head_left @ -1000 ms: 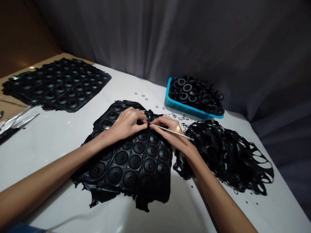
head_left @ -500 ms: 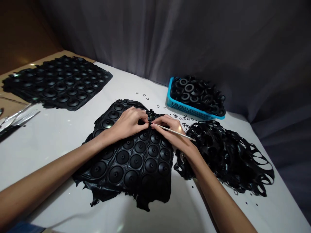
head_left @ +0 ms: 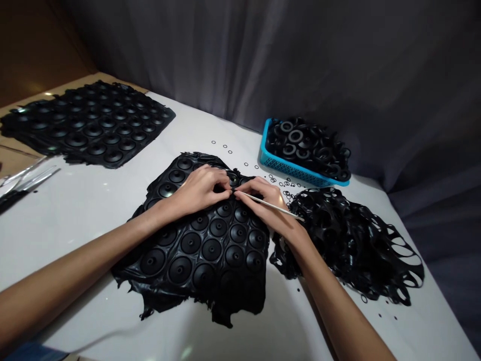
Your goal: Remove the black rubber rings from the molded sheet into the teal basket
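A black moulded rubber sheet (head_left: 203, 250) with rows of round cup shapes lies on the white table in front of me. My left hand (head_left: 199, 188) rests on its upper part, fingers curled and pinching at one cup. My right hand (head_left: 265, 200) is closed on a thin pale stick (head_left: 278, 205), whose tip meets the left fingertips at the same cup. The cup itself is hidden under the fingers.
A second black rubber sheet (head_left: 90, 125) lies at the far left. A blue basket (head_left: 285, 168) of black rings stands at the back right, a heap of black rubber scrap (head_left: 356, 240) beside it. Small loose rings (head_left: 285, 188) dot the table. Metal tools (head_left: 22, 180) lie at the left edge.
Both hands have stayed at the same cup with only tiny finger movements. The view has shifted slightly.
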`<control>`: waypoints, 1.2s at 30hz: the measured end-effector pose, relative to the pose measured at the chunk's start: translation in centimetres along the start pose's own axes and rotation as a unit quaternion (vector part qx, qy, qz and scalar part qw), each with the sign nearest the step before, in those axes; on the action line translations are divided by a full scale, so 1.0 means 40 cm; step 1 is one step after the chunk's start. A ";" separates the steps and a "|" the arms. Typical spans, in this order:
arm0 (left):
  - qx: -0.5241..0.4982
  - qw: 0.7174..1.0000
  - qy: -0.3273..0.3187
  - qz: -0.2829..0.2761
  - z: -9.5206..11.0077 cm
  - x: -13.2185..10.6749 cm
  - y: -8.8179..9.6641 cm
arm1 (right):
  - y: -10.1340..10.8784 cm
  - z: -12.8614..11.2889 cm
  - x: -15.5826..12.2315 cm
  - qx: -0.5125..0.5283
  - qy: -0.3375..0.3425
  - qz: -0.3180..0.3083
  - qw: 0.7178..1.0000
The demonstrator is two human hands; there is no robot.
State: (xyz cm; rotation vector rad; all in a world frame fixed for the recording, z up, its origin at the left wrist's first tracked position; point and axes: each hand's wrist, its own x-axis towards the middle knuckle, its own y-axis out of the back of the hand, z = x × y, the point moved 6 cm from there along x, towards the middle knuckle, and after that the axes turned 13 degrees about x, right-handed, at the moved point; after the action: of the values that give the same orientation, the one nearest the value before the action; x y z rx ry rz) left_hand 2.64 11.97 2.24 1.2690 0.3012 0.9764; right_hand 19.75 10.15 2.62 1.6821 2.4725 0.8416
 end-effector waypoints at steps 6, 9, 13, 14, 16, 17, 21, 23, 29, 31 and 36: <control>-0.017 1.000 0.011 0.004 0.001 -0.001 0.003 | 0.001 -0.002 0.000 0.009 0.000 0.002 1.000; -0.013 1.000 0.012 0.003 0.002 0.000 0.001 | -0.001 -0.005 0.001 0.000 -0.006 0.001 1.000; -0.005 1.000 0.006 0.006 0.000 0.002 -0.002 | -0.010 -0.015 0.002 -0.038 -0.005 -0.003 0.999; -0.006 1.000 0.004 0.008 -0.001 0.002 -0.002 | -0.013 -0.017 0.001 -0.053 -0.004 -0.002 0.999; -0.013 1.000 0.001 0.010 -0.004 0.002 -0.003 | -0.020 -0.023 -0.002 -0.079 0.000 0.006 0.997; -0.019 1.000 0.001 0.010 -0.005 0.003 -0.004 | -0.024 -0.026 -0.003 -0.091 0.005 0.011 0.996; -0.040 0.999 0.012 0.005 -0.013 0.003 -0.006 | -0.046 -0.035 -0.014 -0.131 0.033 0.032 0.990; -0.051 0.998 0.038 0.002 -0.020 0.002 -0.008 | -0.055 -0.033 -0.018 -0.140 0.040 0.049 0.988; -0.044 0.996 0.082 0.000 -0.026 -0.009 -0.008 | -0.061 -0.024 -0.025 -0.109 0.075 0.038 0.990; -0.040 0.996 0.082 -0.001 -0.026 -0.011 -0.009 | -0.057 -0.023 -0.026 -0.096 0.096 0.019 0.991; -0.038 0.997 0.073 -0.011 -0.026 -0.017 -0.010 | -0.045 -0.024 -0.028 -0.089 0.139 0.004 0.986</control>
State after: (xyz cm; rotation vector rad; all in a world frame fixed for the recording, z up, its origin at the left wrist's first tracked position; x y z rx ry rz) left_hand 1.73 12.16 1.36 1.1247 0.3869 1.0542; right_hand 18.37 8.27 2.35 1.6117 2.4631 1.3394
